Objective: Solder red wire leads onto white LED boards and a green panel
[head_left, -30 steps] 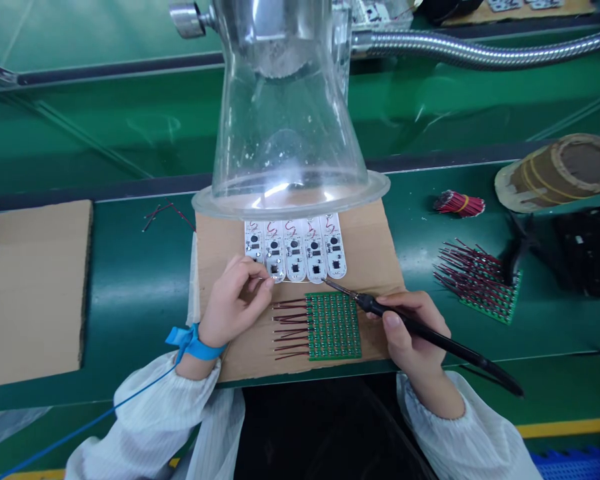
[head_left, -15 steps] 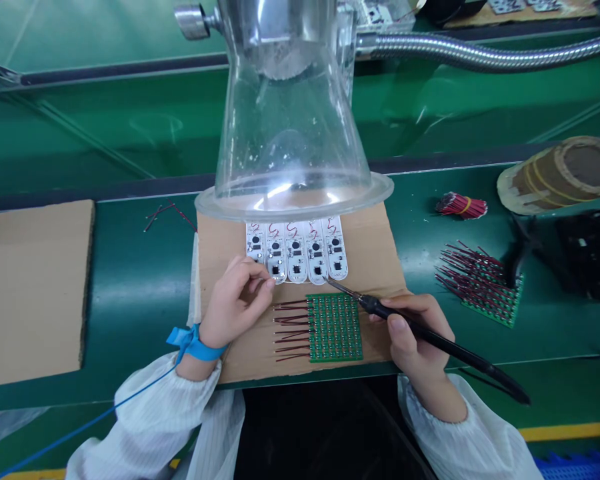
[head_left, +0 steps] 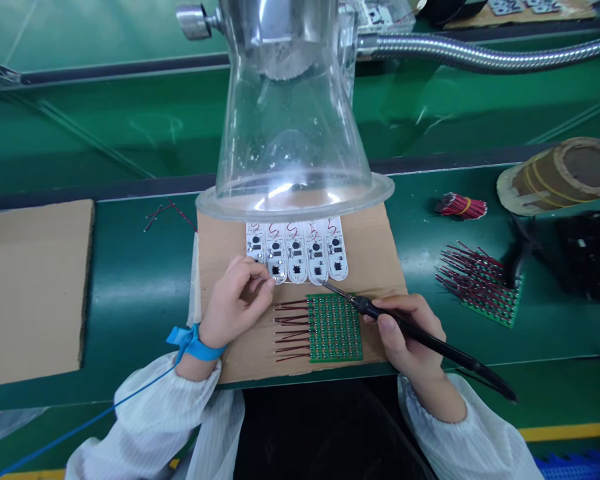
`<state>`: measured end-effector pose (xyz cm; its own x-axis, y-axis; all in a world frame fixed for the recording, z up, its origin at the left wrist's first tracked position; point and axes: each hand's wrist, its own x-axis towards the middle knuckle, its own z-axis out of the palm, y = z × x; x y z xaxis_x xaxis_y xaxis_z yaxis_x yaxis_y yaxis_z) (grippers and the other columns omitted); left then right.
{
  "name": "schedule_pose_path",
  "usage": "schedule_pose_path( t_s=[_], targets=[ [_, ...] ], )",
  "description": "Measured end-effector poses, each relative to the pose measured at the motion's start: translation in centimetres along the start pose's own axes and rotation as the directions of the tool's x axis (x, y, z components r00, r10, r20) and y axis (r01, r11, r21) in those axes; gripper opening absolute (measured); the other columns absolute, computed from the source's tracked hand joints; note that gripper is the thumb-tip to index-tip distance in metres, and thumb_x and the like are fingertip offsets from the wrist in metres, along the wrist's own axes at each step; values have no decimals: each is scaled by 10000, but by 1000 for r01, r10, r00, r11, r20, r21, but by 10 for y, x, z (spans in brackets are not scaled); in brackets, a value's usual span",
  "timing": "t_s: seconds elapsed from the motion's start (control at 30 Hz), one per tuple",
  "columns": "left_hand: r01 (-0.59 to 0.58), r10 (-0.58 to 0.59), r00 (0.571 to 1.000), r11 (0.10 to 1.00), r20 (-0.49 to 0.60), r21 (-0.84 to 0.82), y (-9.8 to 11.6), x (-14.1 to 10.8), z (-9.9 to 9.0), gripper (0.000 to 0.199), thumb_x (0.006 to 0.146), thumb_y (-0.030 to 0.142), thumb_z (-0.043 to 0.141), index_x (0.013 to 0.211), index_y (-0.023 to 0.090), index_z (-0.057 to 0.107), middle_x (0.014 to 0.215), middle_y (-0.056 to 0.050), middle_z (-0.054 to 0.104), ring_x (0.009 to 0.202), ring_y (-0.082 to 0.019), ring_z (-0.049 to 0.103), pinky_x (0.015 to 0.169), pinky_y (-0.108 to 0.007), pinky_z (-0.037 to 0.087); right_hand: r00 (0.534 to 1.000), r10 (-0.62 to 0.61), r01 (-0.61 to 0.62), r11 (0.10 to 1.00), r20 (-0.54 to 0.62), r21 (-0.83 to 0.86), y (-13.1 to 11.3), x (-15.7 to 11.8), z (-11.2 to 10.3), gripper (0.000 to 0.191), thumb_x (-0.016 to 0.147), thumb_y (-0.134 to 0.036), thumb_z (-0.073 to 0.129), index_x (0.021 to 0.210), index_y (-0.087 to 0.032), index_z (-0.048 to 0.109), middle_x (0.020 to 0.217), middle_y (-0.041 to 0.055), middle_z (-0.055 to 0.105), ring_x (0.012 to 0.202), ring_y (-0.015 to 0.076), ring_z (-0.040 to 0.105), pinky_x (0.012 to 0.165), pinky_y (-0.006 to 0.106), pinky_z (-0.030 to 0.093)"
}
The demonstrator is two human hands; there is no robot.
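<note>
My right hand (head_left: pixel 410 337) is closed round the black handle of a soldering iron (head_left: pixel 400 320). The iron's tip points left and up, at the lower end of one of several white circuit boards (head_left: pixel 297 257) lined up side by side. At the left end of that row is my left hand (head_left: pixel 243 293), its thumb and forefinger pinched close to the boards' lower edge. What is between those fingers, perhaps a thin strand, I cannot make out. Below the row lies a green circuit board panel (head_left: pixel 335 328) with dark red wires sticking out from its left side.
A clear fume hood (head_left: pixel 293 133) hangs above the boards, covering their upper ends. Cardboard (head_left: pixel 375 253) lies under the work. To the right are a bundle of red wires (head_left: pixel 463 206), a wired green panel (head_left: pixel 495 300), pliers (head_left: pixel 520 247) and a taped roll (head_left: pixel 555 177).
My right hand has shifted slightly left with the soldering iron, and its tip has moved a little left along the boards' lower edge. My left hand has stayed in place.
</note>
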<state>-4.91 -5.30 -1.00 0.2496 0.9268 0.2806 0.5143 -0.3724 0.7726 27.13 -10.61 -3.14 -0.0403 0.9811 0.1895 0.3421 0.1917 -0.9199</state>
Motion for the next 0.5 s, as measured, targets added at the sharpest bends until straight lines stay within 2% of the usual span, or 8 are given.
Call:
schedule_pose_path(
  t_s=[0.13,0.33,0.5],
  targets=[
    [2,-2,1000,1000,1,5,1,-1,0,172,980,68,635,992,224,562,761,40,442,720,-150,453,669,-299,375,1000,12,-11,999,-26,46,0,-1,0,171,994,-260,721,1164,-274,712,985,32,770,872,209,782,748,345,625],
    [-8,8,1000,1000,5,9,3,1,-1,171,985,66,629,983,220,553,762,43,432,719,-145,449,689,-300,378,999,4,-4,1000,35,6,1,0,-2,193,973,-242,752,1161,-269,718,967,24,770,840,199,778,764,346,621],
    [-17,17,999,1000,-30,-1,0,-1,-6,174,983,65,632,1006,222,563,776,38,447,727,-149,451,686,-301,373,998,-11,22,986,-68,164,-10,6,8,159,1007,-229,704,1165,-250,707,921,16,765,797,178,779,741,312,628]
  ],
)
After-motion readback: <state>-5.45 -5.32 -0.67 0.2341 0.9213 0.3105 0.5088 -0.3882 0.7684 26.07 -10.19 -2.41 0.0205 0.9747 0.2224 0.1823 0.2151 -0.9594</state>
